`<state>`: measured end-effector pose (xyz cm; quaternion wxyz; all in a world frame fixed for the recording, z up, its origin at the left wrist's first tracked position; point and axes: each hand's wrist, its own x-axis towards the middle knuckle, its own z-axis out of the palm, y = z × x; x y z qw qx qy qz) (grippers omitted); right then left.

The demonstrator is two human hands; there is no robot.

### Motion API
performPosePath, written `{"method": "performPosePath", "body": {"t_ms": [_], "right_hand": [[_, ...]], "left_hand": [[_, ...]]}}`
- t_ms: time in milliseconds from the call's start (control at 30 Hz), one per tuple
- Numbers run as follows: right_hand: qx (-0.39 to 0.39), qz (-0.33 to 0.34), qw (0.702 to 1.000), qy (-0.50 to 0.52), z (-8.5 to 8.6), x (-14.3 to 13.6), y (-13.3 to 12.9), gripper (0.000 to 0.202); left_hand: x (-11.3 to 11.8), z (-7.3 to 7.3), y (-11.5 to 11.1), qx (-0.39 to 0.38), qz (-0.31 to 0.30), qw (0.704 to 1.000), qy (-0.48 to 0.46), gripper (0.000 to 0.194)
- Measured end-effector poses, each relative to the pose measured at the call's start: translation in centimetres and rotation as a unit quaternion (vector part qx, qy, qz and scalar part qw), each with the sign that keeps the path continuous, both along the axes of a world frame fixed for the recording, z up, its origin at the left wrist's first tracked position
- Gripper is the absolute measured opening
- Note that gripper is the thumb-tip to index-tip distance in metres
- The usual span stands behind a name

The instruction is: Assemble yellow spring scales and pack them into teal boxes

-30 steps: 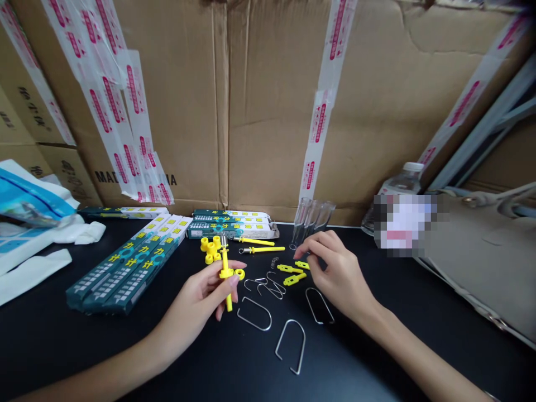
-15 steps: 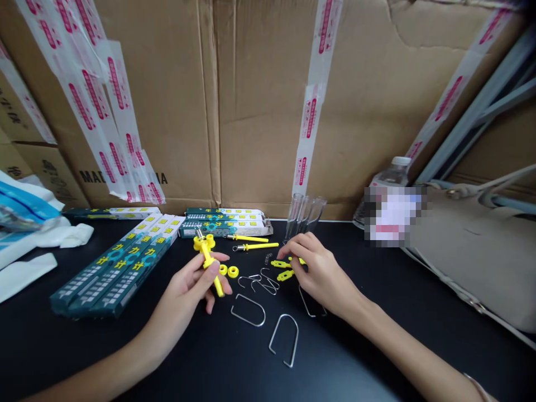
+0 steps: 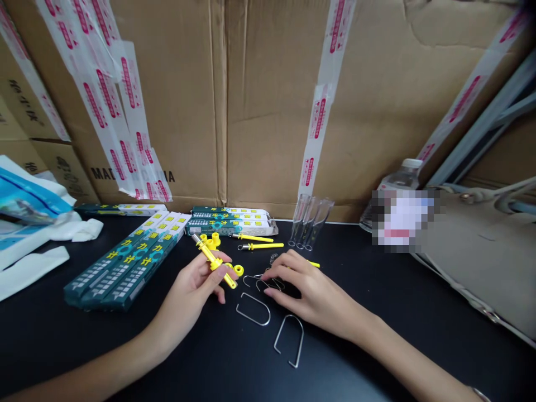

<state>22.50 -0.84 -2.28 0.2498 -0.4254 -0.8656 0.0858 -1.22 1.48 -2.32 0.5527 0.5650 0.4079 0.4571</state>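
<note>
My left hand [image 3: 196,282] is closed around a yellow plastic rod [image 3: 213,259] with a metal piece at its upper end and a yellow collar near the fingers. My right hand [image 3: 307,287] is low over several small wire hooks [image 3: 251,279], its thumb and fingertips apart on either side of them. Its fingers partly hide the hooks and the yellow flat pieces [image 3: 313,264] behind it. A small coil spring [image 3: 273,258] lies just beyond its fingers. Yellow ring caps [image 3: 238,271] sit beside my left fingertips. Bent metal wire loops [image 3: 253,309] lie in front of the hooks.
Two yellow rods [image 3: 262,246] lie farther back, near clear plastic tubes [image 3: 310,223] standing upright. Printed green-and-white boxes [image 3: 125,259] lie at left and back. A bottle [image 3: 408,173] and beige bag [image 3: 481,245] are on the right; plastic bags [image 3: 33,245] are on the left.
My right hand has moved left and toward me, from the yellow flat pieces to the wire hooks. My left hand still holds the rod, now tilted more. The view has shifted slightly.
</note>
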Motion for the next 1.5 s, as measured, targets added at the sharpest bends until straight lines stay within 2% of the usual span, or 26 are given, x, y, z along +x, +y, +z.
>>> {"method": "performPosePath", "body": {"t_ms": [300, 400, 600, 700, 800, 933, 1100, 1300, 1500], "right_hand": [[0.076, -0.041, 0.993, -0.079, -0.7, -0.8, 0.1, 0.012], [0.094, -0.046, 0.987, -0.120, -0.8, -0.8, 0.1, 0.017], [0.075, -0.047, 0.992, -0.094, -0.9, -0.7, -0.1, 0.017], [0.048, -0.053, 0.995, -0.073, -0.9, -0.8, -0.3, 0.025], [0.041, -0.050, 0.995, -0.081, -1.1, -0.9, -0.4, 0.031], [0.047, -0.039, 0.994, -0.089, -1.3, -0.9, -0.4, 0.029], [0.034, -0.026, 0.996, -0.083, -1.1, -0.7, -0.2, 0.022], [0.019, -0.010, 0.997, -0.077, -0.3, -0.5, -0.4, 0.022], [0.097, -0.008, 0.983, -0.156, 0.6, 0.8, 0.0, 0.012]], "left_hand": [[-0.1, -0.5, 0.1, 0.001, -0.020, 1.000, -0.005, 0.039], [-0.1, -0.5, 0.1, 0.003, -0.026, 1.000, -0.002, 0.036], [-0.1, -0.4, -0.2, 0.005, -0.036, 0.999, 0.007, 0.030], [0.0, -0.5, -0.2, 0.009, -0.044, 0.999, 0.008, 0.028], [0.0, -0.6, -0.2, 0.017, -0.042, 0.999, 0.008, 0.027], [0.0, -0.7, -0.2, 0.023, -0.045, 0.999, 0.015, 0.025], [0.0, -0.6, -0.1, 0.027, -0.045, 0.999, 0.016, 0.026], [0.0, -0.7, -0.1, 0.030, -0.043, 0.999, 0.017, 0.026], [-0.1, -0.9, -0.2, 0.022, -0.053, 0.998, 0.014, 0.024]]}}
